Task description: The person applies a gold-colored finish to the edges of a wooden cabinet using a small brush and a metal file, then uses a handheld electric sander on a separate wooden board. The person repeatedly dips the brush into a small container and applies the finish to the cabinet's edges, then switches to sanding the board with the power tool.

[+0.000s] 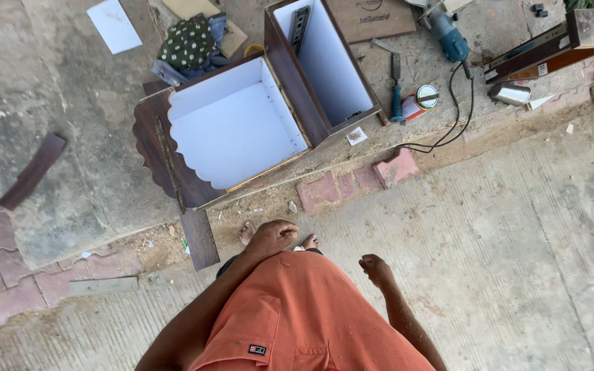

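Head view, looking straight down at a person standing in an orange shirt (304, 316) on rough grey concrete ground (517, 227) with brushed grooves. Left hand (271, 237) hangs in front of the body, fingers curled loosely together, holding nothing. Right hand (377, 269) hangs at the side, fingers also loosely curled, empty, touching nothing. Bare toes show just beyond the left hand. Nearest thing to the hands: a wooden cabinet (232, 127) lying on the ground just ahead, dark brown veneer outside, smooth white laminate inside, open face up; its near edge is cut in a scalloped wave. Its long axis runs from lower left to upper right in the picture. A second, narrower box (324, 65) of the same dark wood and white lining stands against its right side, long axis pointing away toward the top edge, with a metal drawer rail (299, 27) inside. A flat dark plank (199, 238) lies by the cabinet's near corner, pointing toward the feet; another dark strip (32, 172) lies well apart to the left. Reddish paving bricks (355, 180) edge the slab. Beyond the boxes: a blue power tool (448, 38) with black cord, a blue-handled chisel (396, 89), a small tin can (419, 101) on its side, a green dotted cloth (188, 42).
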### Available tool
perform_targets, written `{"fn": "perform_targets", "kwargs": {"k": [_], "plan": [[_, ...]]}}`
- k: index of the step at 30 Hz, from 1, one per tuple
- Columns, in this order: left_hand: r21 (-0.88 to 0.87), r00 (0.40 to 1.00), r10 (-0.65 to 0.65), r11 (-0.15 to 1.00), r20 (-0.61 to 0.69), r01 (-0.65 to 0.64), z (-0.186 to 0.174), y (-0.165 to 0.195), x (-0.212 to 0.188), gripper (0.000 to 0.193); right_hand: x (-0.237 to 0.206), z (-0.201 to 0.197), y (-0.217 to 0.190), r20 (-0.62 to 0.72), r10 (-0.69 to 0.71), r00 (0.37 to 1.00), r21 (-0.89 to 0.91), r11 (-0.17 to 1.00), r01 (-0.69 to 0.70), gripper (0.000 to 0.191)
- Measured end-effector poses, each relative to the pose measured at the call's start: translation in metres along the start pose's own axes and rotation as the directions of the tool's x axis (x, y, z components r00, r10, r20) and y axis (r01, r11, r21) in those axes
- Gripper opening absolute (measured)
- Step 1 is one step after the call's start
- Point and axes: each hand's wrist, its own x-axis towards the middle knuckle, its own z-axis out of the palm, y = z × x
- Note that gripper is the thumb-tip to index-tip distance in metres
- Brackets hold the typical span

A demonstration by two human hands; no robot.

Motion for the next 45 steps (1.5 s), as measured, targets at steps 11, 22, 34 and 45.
{"fn": "perform_targets", "kwargs": {"k": [11, 22, 34, 45], "plan": [[0.266, 0.997, -0.026, 0.963, -0.076, 0.046, 0.025, -0.002, 0.032, 0.034, 0.017, -0.001, 0.079, 0.007, -0.243, 0.970, 0.105, 0.965, 0.241, 0.041], [0.634, 0.819, -0.571, 0.616, -0.051, 0.469, 0.047, -0.047, -0.081, 0.036, 0.032, -0.053, 0.160, 0.065, 0.016, 0.998, 0.280, 0.959, -0.033, 0.046], [0.564, 0.969, -0.232, 0.813, 0.084, 0.146, 0.122, -0.006, 0.001, 0.032, 0.046, -0.079, 0.203, 0.082, 0.005, 0.997, 0.288, 0.957, -0.028, 0.050], [0.566, 0.906, -0.420, 0.762, 0.061, 0.315, 0.119, 0.000, 0.009, 0.031, 0.040, -0.074, 0.196, 0.079, 0.013, 0.997, 0.313, 0.949, -0.037, 0.049]]}}
